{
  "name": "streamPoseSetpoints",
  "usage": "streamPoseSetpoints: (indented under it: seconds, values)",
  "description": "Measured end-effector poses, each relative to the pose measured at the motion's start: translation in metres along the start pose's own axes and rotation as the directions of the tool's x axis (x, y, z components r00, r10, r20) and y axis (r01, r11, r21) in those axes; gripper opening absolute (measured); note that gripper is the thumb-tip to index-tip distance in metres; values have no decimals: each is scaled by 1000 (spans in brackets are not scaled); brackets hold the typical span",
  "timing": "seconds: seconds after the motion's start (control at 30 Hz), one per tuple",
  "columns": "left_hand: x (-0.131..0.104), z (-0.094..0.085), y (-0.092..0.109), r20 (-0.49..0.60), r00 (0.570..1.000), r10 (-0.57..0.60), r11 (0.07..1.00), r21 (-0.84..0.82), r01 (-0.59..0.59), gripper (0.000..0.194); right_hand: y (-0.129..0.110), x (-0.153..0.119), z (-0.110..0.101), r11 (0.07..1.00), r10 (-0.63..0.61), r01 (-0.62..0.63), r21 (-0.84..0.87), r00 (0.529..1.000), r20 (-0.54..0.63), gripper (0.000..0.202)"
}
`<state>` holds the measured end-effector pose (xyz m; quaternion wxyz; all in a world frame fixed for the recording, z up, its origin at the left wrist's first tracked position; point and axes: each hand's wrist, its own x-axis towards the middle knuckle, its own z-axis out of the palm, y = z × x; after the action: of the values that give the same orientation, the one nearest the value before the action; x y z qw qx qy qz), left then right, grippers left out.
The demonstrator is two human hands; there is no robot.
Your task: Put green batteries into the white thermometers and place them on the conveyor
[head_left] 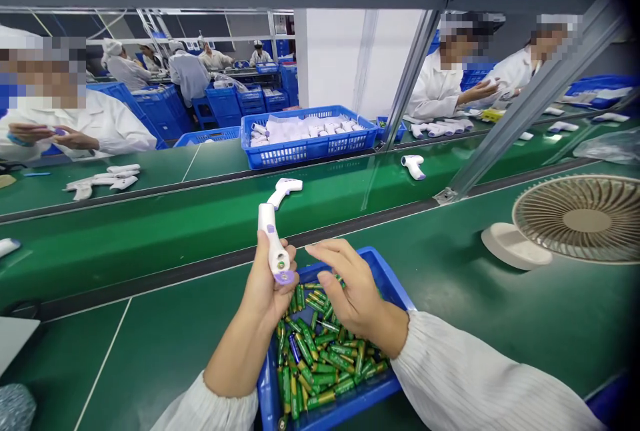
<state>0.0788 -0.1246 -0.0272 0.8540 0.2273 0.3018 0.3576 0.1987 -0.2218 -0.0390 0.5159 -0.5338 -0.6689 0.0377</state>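
Observation:
My left hand (261, 291) is closed around the handle of a white and purple infrared thermometer (267, 219), held upright above the bench. The purple cap (284, 278) at the handle's lower end is swung open, and a battery end shows in the opening. To its right, my right hand (353, 288) hovers with fingers stretched and thumb apart, nothing visible in it. Below both hands stands a blue tray (395, 284) full of loose green and gold batteries (333, 358), with a dark blue one (295, 348) among them.
Beyond the bench edge, a green conveyor belt (150, 234) carries thermometers, one (286, 190) just behind mine and another (414, 167) farther right. A blue basket (310, 151) of white parts sits across it. A fan (583, 218) and a slanted metal post (500, 111) stand right. Co-workers sit opposite.

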Motion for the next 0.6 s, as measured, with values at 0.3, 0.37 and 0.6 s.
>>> streamPoseSetpoints:
  seconds: [0.3, 0.37, 0.6]
  values:
    - [0, -2, 4, -6, 1000, 25, 993, -114, -25, 36, 2, -13, 19, 827, 280, 155, -540, 719, 636, 12]
    - [0, -1, 4, -10, 1000, 28, 994, -108, -29, 35, 2, -12, 19, 846, 255, 159, -510, 718, 647, 8]
    - [0, -2, -5, -59, 993, 103, 993, 59, -99, 43, -3, -2, 10, 959, 283, -277, -68, 954, 100, 17]
